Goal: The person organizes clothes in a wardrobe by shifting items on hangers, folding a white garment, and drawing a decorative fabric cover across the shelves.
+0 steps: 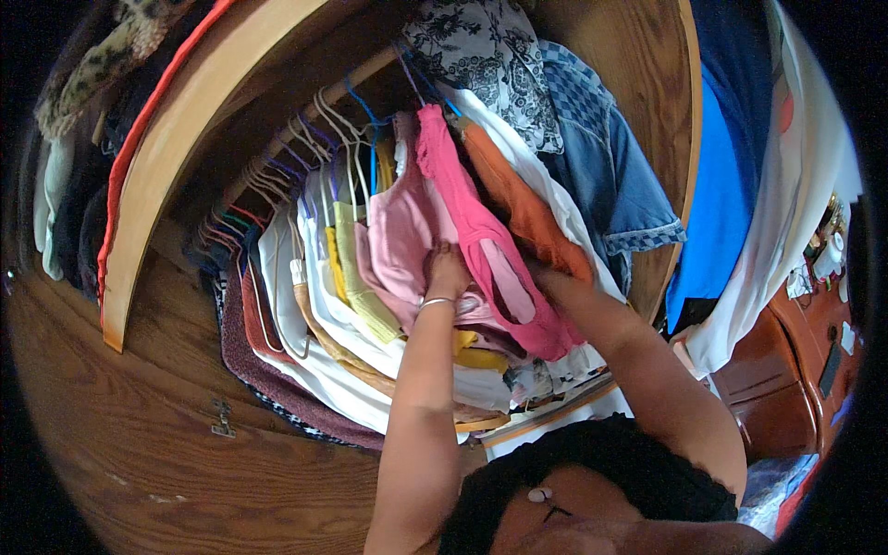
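Left fingers touch light-pink garment, beside bright-pink top.

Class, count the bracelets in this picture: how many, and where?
1: a silver bracelet around the wrist of the left hand. The right hand is hidden behind the hot-pink sleeveless top, so another could be out of sight.

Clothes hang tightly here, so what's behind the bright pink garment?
Through the opening in the bright pink garment, paler pink fabric shows. Your right forearm runs in beside it; the right hand and anything deeper are covered.
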A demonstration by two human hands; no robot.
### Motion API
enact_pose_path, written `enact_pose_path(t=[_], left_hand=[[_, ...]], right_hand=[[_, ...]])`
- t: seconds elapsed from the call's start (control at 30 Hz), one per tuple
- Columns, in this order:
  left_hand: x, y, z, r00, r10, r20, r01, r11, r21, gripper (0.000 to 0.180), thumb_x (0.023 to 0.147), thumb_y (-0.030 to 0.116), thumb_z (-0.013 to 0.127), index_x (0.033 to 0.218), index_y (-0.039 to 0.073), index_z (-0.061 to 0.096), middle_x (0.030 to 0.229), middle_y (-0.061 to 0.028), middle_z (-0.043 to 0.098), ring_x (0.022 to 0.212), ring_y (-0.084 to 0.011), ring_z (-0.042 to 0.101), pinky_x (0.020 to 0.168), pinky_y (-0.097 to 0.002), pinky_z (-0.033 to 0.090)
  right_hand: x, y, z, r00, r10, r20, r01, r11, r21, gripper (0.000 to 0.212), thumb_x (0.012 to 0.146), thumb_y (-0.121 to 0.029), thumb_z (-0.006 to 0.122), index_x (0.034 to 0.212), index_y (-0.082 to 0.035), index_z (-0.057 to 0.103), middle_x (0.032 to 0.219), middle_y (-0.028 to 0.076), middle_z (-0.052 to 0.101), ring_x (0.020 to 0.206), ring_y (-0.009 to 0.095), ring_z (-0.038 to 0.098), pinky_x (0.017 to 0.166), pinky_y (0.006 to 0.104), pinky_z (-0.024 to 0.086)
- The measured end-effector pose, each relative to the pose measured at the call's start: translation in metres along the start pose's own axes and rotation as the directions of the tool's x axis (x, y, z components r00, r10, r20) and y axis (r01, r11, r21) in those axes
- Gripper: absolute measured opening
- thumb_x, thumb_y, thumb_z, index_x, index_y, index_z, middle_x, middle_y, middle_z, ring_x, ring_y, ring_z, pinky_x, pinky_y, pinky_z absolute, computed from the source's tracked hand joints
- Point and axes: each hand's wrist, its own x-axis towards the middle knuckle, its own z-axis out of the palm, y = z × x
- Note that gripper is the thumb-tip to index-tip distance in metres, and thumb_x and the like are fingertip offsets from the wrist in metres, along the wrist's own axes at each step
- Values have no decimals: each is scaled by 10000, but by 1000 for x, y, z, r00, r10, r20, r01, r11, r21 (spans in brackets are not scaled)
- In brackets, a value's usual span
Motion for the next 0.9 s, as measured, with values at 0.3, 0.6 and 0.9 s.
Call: enact_pose_path(t=[0.3, 0.6, 0.9], left_hand=[[-37, 150, -191, 598, -146, -788, -365, 826, -430, 172, 861, 68, 554, 1002, -20, 599, 1012, -145, 609, 961, -263, 568, 895, -348, 428], [-22, 218, -283, 653, 683, -326, -569, 727, 383, 377, 764, 200, 601, 1079, -7, 611, 1121, -161, 588, 1188, -336, 465, 1048, -489, 296], [-62, 132, -271, 899, 437, -18, -333, 711, 619, 500, 768, 314, 638, 1163, 10, 598, 1275, -159, 516, 1296, -326, 362, 1103, -482, 223]], right_hand=[[-98, -57, -47, 932, -324, 163, 340, 629, -699, 272, 803, -134, 572, 1032, -6, 641, 1039, 200, 631, 1019, 387, 579, 855, 435, 473], [-108, -140, -17, 809, -588, 15, 587, 808, 46, 570, 840, 3, 553, 1371, 1, 344, 1281, 167, 499, 1176, 256, 500, 1017, 362, 375], [-78, -140, -70, 747, -599, -288, 470, 783, -408, 647, 829, -354, 647, 1370, -75, 428, 1139, 186, 611, 988, 258, 623, 858, 327, 472]])
